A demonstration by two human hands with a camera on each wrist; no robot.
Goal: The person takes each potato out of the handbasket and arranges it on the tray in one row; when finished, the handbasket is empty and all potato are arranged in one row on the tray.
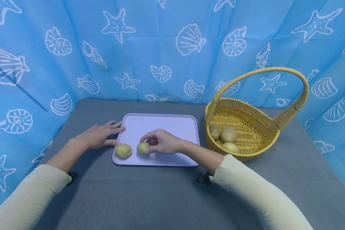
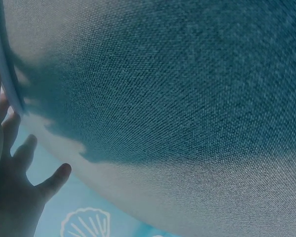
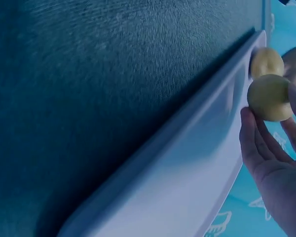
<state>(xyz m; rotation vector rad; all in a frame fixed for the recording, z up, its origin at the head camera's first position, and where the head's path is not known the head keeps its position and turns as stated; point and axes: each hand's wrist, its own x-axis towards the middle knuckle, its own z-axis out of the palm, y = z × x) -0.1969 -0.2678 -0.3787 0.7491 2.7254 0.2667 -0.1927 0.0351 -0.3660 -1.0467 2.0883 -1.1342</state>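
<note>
Thumb and fingers of my right hand point(image 1: 165, 142) pinch a yellowish potato point(image 1: 142, 148) over the left part of a pale lilac tray point(image 1: 172, 123). The right wrist view shows this potato point(image 3: 267, 98) between the thumb and fingers. Just left of it, a second potato point(image 1: 123, 150) lies in the tray's near left corner. My left hand point(image 1: 99, 135) rests at the tray's left edge, its fingers spread and fairly straight, the thumb close to the second potato. In the left wrist view only part of the left hand point(image 2: 15, 182) shows, at the left side.
A yellow wicker basket point(image 1: 256, 145) with a tall arched handle stands right of the tray. Inside are a potato point(image 1: 228, 134) and two others beside it. Grey cloth point(image 1: 149, 198) covers the table. A blue curtain point(image 1: 161, 48) with white shells hangs behind.
</note>
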